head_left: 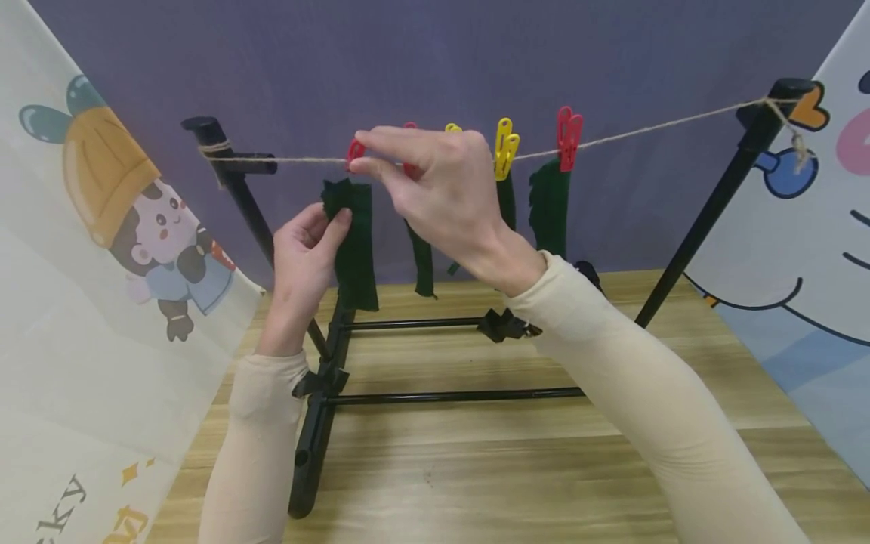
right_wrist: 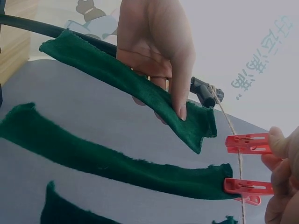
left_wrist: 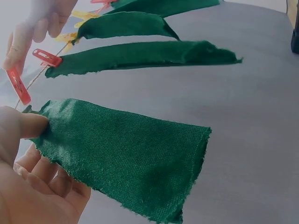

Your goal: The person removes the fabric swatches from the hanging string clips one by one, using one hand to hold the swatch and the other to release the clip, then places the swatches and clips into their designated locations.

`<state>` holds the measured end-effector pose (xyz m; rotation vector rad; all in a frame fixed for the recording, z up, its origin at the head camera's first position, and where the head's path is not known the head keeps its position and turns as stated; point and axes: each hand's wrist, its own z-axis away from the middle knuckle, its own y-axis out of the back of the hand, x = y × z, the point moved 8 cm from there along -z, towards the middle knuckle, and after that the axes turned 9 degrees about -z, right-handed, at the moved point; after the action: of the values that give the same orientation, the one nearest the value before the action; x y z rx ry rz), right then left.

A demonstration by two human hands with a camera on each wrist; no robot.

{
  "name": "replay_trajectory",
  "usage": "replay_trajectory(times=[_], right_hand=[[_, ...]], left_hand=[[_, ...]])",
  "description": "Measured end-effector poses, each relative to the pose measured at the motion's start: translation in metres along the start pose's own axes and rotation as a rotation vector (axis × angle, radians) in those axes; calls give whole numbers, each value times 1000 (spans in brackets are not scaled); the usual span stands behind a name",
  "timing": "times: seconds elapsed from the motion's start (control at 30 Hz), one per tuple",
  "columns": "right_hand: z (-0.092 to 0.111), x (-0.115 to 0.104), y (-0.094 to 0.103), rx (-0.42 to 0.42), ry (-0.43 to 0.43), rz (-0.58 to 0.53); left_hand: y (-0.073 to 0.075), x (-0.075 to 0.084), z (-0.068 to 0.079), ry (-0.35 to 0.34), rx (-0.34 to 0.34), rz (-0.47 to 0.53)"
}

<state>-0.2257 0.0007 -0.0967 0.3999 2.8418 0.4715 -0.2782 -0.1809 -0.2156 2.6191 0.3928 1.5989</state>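
Near its top edge, my left hand [head_left: 303, 253] pinches a dark green strip of cloth [head_left: 358, 249] between thumb and fingers. The strip hangs just below the string [head_left: 292, 159], apart from it in the right wrist view. With thumb and fingertips my right hand [head_left: 451, 193] pinches a red clothespin [right_wrist: 247, 143] at the string, above the cloth. Beside it, another red clothespin [right_wrist: 247, 186] clips a second green strip [right_wrist: 121, 168] to the string. Farther right, a yellow clothespin [head_left: 504, 151] and a red clothespin [head_left: 569, 140] hold more green strips [head_left: 550, 204].
A black frame stands on the wooden table [head_left: 435, 468], its left post [head_left: 246, 198] and right post [head_left: 707, 219] carrying the string. Low crossbars [head_left: 448, 396] run between its sides. Printed cartoon panels [head_left: 102, 317] flank it, with a purple-grey backdrop [head_left: 435, 60] behind.
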Motion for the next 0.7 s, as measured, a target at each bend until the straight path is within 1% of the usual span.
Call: replay_trajectory(times=[0.13, 0.27, 0.47, 0.6, 0.7], right_hand=[[2, -2, 2, 38, 49, -18], [4, -2, 5, 63, 74, -27], [6, -3, 10, 87, 81, -37], [7, -4, 10, 87, 75, -48], [8, -4, 10, 83, 70, -52]], left_hand=[[1, -3, 1, 6, -1, -6], [2, -7, 3, 8, 1, -5], [4, -12, 5, 19, -1, -9], [4, -15, 6, 19, -17, -13], [6, -17, 7, 24, -12, -22]])
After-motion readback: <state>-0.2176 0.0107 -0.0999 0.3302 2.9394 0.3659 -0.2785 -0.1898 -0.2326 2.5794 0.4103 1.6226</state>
